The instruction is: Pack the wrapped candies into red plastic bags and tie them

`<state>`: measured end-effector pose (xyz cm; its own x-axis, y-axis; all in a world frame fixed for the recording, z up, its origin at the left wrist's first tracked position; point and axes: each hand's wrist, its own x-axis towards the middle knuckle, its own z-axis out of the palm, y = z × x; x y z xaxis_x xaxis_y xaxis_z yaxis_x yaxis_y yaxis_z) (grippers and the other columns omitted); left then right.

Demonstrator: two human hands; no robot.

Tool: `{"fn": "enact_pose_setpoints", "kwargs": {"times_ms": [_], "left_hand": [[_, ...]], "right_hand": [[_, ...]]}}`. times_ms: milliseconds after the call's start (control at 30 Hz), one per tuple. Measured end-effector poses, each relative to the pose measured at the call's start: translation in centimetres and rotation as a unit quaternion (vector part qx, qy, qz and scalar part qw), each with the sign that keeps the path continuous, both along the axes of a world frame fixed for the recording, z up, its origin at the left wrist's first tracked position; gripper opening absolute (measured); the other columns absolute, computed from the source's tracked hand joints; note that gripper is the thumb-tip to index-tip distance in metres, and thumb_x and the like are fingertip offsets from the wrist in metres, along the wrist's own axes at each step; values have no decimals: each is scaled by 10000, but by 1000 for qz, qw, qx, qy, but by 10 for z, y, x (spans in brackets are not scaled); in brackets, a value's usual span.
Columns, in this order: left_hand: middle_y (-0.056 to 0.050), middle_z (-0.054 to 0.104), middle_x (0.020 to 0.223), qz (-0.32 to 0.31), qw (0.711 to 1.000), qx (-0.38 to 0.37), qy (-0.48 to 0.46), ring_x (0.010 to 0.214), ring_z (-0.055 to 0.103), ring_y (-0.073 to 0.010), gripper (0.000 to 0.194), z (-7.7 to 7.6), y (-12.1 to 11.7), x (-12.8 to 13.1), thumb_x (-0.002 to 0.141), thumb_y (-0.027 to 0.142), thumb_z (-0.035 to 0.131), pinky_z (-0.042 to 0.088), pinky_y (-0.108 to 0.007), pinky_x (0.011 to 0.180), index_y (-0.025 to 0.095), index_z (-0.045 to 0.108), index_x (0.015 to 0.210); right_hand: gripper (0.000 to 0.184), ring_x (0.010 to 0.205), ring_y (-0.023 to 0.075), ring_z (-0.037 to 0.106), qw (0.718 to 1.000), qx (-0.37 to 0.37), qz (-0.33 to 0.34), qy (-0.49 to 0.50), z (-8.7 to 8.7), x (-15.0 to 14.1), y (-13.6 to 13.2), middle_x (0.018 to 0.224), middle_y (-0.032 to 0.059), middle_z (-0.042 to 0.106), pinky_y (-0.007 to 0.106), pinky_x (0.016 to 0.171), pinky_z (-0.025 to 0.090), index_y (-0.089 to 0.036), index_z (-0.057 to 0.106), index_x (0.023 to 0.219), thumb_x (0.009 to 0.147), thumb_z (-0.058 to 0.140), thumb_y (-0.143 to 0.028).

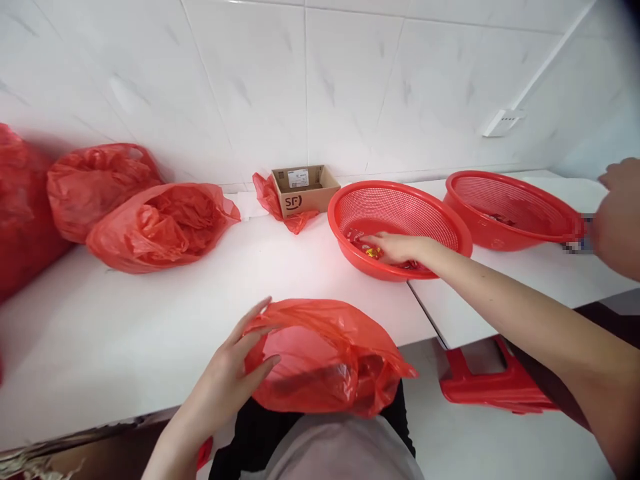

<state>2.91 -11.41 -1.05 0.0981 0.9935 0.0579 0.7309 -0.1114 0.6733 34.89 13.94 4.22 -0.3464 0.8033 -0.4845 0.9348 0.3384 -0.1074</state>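
My left hand [227, 370] is at the left rim of a red plastic bag [320, 393], with its thumb and fingers spread about the film and holding the mouth apart. The bag lies at the table's near edge, over my lap. Reaching across to the right, my right hand [397, 248] is down inside a red mesh basket [405, 190]. Its fingers are round small shiny packets, one of them with a yellow-gold wrapper [373, 252]. The palm side and part of the fingertips are hidden.
A second red basket [515, 187] stands at the right, beside a co-worker's hand [620, 220]. Near the wall sits a small cardboard box [310, 200] on red film. Stuffed red bags [155, 233] lie at the left. A red stool [500, 393] is below the table.
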Motion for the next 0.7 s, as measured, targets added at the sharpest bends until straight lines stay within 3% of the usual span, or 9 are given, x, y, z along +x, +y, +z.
{"fn": "enact_pose_setpoints", "kwargs": {"times_ms": [67, 167, 267, 367, 533, 600, 700], "left_hand": [[-86, 604, 1334, 27, 997, -50, -54, 1183, 606, -284, 345, -1, -1, -1, 882, 437, 587, 509, -409, 998, 256, 645, 1170], [-88, 709, 1105, 108, 976, -122, -147, 1015, 679, -285, 483, 1, 4, -4, 843, 515, 610, 547, -405, 919, 209, 601, 1216], [-103, 678, 1204, 172, 953, -138, -210, 1093, 655, -300, 650, 4, 12, -7, 816, 565, 614, 531, -411, 948, 185, 508, 1333], [-121, 616, 1324, 205, 945, -134, -218, 1194, 602, -306, 751, 5, 20, -6, 813, 591, 596, 506, -408, 983, 177, 422, 1415], [-123, 560, 1404, 193, 946, -142, -216, 1283, 533, -302, 732, 4, 35, -4, 834, 595, 566, 429, -431, 1071, 182, 442, 1425], [-133, 528, 1435, 194, 949, -135, -208, 1312, 503, -307, 738, 3, 41, -4, 834, 597, 563, 389, -446, 1103, 165, 455, 1423], [-144, 506, 1453, 190, 954, -118, -199, 1332, 480, -313, 734, 0, 51, -1, 842, 575, 559, 352, -457, 1129, 144, 455, 1427]], "right_hand": [[798, 807, 271, 668, 1000, -13, 3, -24, -8, -9, 3, 1419, 179, 466, 375, 629, 499, -353, 292, 1517, 800, 633, -431], [702, 669, 250, 649, 999, -24, 1, -28, -14, -13, 6, 1127, 175, 637, 364, 570, 471, -268, 428, 1434, 781, 644, -404], [475, 546, 198, 612, 999, -42, -10, -20, -14, -7, 12, 929, 110, 670, 328, 522, 438, -249, 585, 1220, 770, 656, -382], [350, 608, 181, 625, 1000, -24, -14, 8, -6, 2, 22, 903, 78, 676, 293, 551, 423, -233, 602, 1090, 800, 636, -426], [333, 724, 159, 634, 981, 50, -78, 169, 32, 13, 22, 904, 53, 678, 240, 579, 441, -202, 571, 988, 794, 666, -455], [367, 706, 143, 636, 955, 48, -99, 274, 54, 6, 4, 906, 43, 673, 242, 593, 482, -204, 555, 1014, 805, 656, -489], [368, 724, 135, 656, 914, 11, -49, 402, 74, -22, -43, 935, 23, 672, 256, 622, 525, -220, 561, 1018, 828, 616, -530]]}}
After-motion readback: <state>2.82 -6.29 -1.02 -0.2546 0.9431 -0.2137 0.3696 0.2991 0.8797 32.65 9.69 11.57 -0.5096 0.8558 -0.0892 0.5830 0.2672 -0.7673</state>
